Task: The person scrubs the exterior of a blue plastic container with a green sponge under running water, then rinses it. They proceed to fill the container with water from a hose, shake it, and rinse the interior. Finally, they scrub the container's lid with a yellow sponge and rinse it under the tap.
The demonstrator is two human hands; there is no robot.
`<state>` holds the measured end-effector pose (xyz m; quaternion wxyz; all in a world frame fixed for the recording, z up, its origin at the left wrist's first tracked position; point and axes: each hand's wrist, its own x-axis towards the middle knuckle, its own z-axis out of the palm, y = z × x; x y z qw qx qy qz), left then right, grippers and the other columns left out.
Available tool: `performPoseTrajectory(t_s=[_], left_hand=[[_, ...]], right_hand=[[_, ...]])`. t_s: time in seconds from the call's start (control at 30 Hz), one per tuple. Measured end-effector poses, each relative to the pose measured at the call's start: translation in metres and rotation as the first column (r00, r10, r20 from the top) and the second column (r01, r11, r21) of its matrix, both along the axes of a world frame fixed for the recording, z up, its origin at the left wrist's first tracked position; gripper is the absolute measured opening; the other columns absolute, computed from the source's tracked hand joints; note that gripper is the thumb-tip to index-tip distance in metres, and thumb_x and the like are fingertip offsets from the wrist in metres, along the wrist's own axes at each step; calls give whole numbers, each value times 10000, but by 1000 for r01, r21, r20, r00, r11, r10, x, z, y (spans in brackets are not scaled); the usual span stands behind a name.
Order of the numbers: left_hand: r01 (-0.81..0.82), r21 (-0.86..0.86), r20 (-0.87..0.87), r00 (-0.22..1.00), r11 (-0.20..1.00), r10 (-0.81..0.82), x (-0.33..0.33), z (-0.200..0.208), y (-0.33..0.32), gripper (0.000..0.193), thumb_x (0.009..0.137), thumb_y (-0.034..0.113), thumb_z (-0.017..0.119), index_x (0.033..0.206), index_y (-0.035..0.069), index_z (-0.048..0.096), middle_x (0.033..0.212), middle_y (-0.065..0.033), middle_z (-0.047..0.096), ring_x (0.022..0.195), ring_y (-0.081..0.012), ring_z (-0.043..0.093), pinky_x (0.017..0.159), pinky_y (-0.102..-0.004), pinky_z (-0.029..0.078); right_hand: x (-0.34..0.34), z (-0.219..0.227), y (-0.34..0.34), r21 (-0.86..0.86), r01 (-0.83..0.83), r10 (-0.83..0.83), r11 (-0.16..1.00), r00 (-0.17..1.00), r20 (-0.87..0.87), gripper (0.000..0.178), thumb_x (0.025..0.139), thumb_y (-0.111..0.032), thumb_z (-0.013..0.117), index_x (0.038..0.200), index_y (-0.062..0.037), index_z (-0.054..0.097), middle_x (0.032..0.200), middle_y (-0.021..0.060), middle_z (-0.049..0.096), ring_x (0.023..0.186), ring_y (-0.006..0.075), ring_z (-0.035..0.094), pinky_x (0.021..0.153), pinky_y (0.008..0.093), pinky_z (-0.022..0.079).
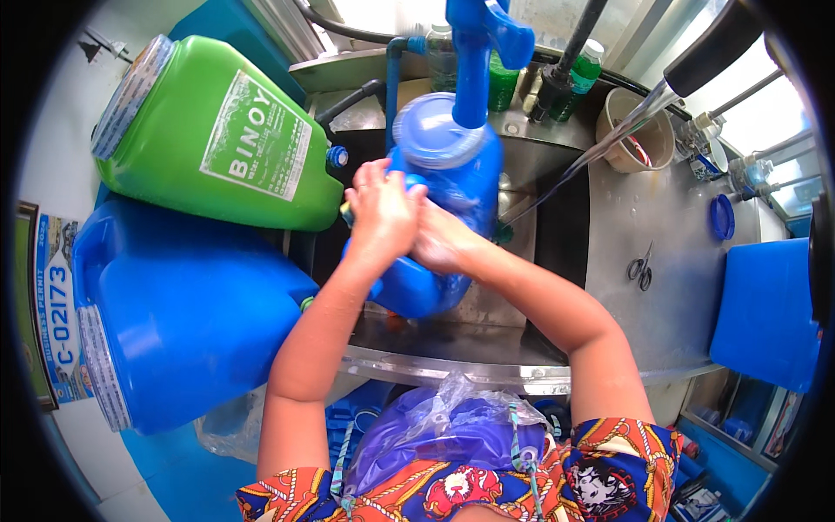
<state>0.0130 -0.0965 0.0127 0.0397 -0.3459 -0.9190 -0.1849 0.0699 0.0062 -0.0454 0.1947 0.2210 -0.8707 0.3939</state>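
A blue plastic water jug (474, 187) stands in the steel sink, with a wide, pale-rimmed blue lid (441, 130) on its far end. Over the jug's near left side my two hands meet. My left hand (383, 209) is closed, its fingers bent around a blue part that mostly stays hidden. Against it presses my right hand (439, 237), slightly blurred, its fingers covered by the left. Below them shows the jug's rounded blue near part (409, 291). A blue tap (472, 78) hangs just above the lid.
Water pours from a black hose (715, 50) into the sink (513, 335). A green jug (217, 130) and a large blue jug (191, 304) lie on the left. Scissors (642, 268), a blue ring (721, 217) and a whitish bucket (619, 155) occupy the right counter.
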Motion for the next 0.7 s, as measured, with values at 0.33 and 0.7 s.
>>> performPoseTrajectory(t_s=[0.33, 0.7], left_hand=[[-192, 51, 529, 837, 980, 137, -33, -1, -28, 429, 978, 377, 515, 1100, -35, 519, 693, -154, 613, 583, -275, 627, 572, -399, 499], [-254, 37, 598, 780, 967, 182, -43, -4, -29, 408, 977, 376, 537, 1064, -23, 532, 633, -102, 560, 486, -174, 567, 457, -342, 459]], right_hand=[[83, -47, -24, -227, 342, -376, 912, 918, -124, 546, 649, -96, 758, 1149, -140, 541, 1180, 191, 499, 1094, 417, 493, 889, 515, 429], [132, -207, -60, 320, 733, -796, 600, 585, 153, 666, 883, -187, 525, 1380, 150, 237, 1293, 402, 326, 1127, 514, 425, 980, 580, 368]])
